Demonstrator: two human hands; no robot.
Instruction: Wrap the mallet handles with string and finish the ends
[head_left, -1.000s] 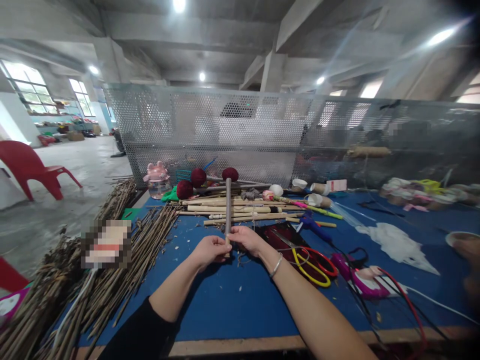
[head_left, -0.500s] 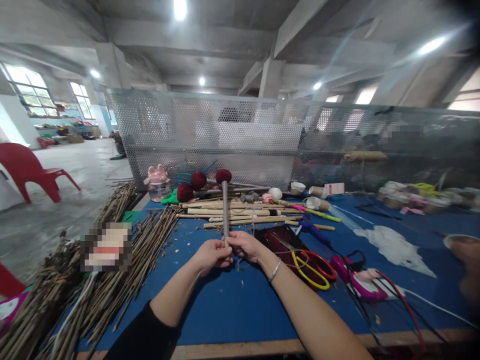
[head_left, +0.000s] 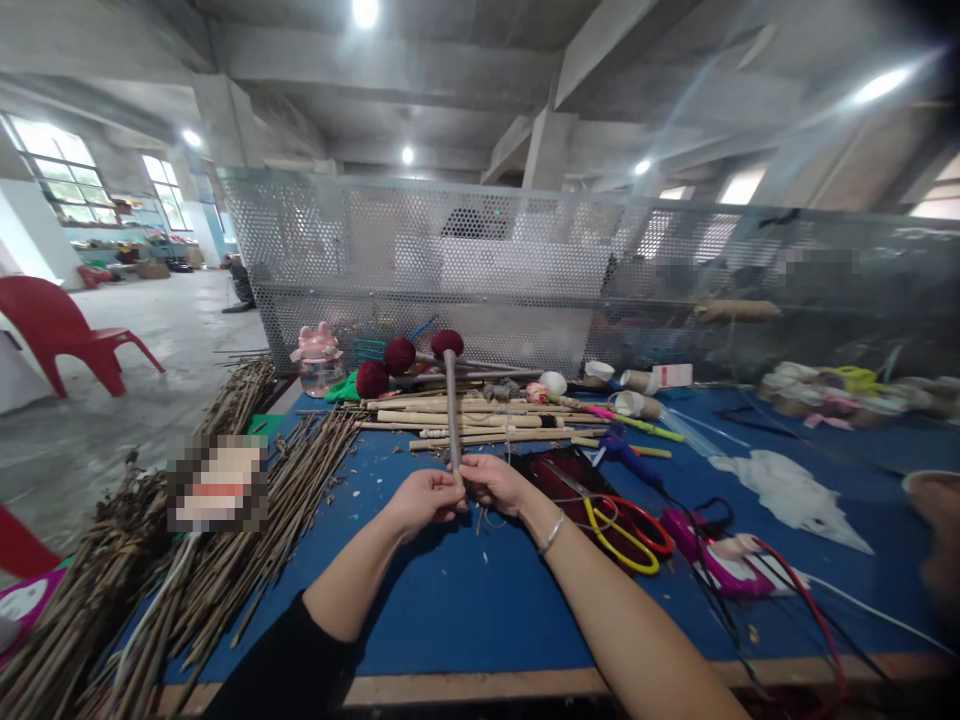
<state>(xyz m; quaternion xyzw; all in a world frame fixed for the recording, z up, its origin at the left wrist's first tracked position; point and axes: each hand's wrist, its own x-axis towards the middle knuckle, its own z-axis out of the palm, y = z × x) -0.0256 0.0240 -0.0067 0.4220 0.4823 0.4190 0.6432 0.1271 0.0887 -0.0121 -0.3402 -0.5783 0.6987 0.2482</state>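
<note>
A grey stick topped by a dark red ball points away from me over the table. The fingers of my left hand are closed on its near end from the left. My right hand pinches the same end from the right, its fingertips close to those of the left. A thin cord curls just below the right hand. Two similar dark red balls lie beyond, left of the stick's top. Pale wooden sticks lie crosswise behind the held stick.
Bundles of thin brown twigs cover the left of the blue table. Yellow-handled scissors, a blue glue gun and a purple-and-white power strip with cables lie right. A perforated metal screen stands behind.
The view has tilted down very slightly. Both hands keep hold of the stick's near end, with only a small shift of the fingers.
</note>
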